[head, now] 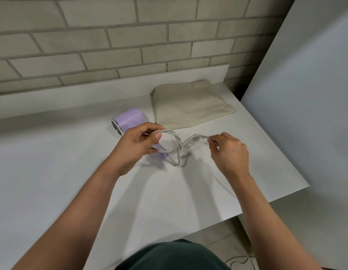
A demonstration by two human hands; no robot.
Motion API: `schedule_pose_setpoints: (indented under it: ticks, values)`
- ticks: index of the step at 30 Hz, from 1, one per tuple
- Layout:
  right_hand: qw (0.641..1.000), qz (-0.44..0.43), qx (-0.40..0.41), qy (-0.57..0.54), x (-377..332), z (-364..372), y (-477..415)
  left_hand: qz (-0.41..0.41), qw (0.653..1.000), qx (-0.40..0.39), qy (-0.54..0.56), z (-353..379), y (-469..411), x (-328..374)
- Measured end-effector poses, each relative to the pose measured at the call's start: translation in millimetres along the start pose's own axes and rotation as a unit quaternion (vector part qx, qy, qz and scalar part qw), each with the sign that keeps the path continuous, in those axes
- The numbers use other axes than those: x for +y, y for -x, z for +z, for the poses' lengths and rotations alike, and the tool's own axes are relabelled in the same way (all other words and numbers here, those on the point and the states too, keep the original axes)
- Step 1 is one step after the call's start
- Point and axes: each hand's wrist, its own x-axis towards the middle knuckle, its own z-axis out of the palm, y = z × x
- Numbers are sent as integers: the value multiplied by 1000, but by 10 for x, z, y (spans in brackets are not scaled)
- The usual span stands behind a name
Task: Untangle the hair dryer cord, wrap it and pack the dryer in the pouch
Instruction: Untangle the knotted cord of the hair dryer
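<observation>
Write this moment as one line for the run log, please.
stage: untangling cord | left hand: grips cord loop | right hand: pinches cord strand | dryer: lies on table | pouch: beside dryer, not held

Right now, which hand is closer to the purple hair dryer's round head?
Left. The left hand sits just beside the dryer head, gripping the cord; the right hand is farther right, pinching the cord.

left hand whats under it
The purple handle of the hair dryer runs beneath the left hand, which grips a loop of white cord. The hand covers the handle's upper part.
</observation>
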Motion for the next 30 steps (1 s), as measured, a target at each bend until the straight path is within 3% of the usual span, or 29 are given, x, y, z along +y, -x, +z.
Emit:
schedule_pose_setpoints:
  ticks: [3,6,10,12,14,17,19,23,26,30]
  values:
    - [992,33,-118,32,-33,90,58,-5,1000,-20,19,3,37,48]
    - [976,44,-212,35,-84,246,151,0,998,19,58,56,57,104]
    - [951,42,-307,-21,-153,382,261,38,997,65,-23,135,83,41]
    - [948,29,-317,-25,-201,318,263,51,996,63,-33,163,110,7]
    - [964,1,-265,-26,-264,200,216,59,996,62,-41,174,136,10]
    - [959,4,-216,-183,-444,-84,123,83,993,55,-60,156,167,16]
    - [901,26,-308,-306,-570,-246,72,107,991,42,-69,136,187,53]
    - [767,37,-502,-397,-734,-306,89,162,982,36,-92,85,196,159]
    - [691,68,-532,-485,-818,-218,174,200,973,37,-108,52,185,219]
    - [564,99,-556,-602,-895,-163,244,220,970,33,-94,35,203,205]
